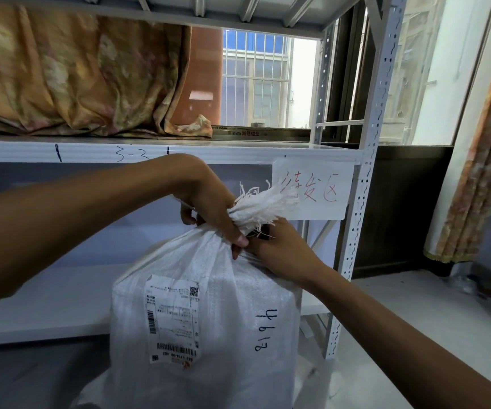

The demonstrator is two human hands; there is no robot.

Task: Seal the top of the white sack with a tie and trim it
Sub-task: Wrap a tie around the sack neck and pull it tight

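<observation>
The left hand is clenched round the gathered neck of the white sack at frame centre — the right hand pinches just below it. Frayed threads fan above; the sack stands before a metal shelf, shipping label facing forward.

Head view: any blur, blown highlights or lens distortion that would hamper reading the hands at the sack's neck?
Head view: window slightly overexposed; shelf upright bowed by wide-angle distortion; left hand and right hand on the white sack neck are evenly lit, slightly soft, readable.
</observation>
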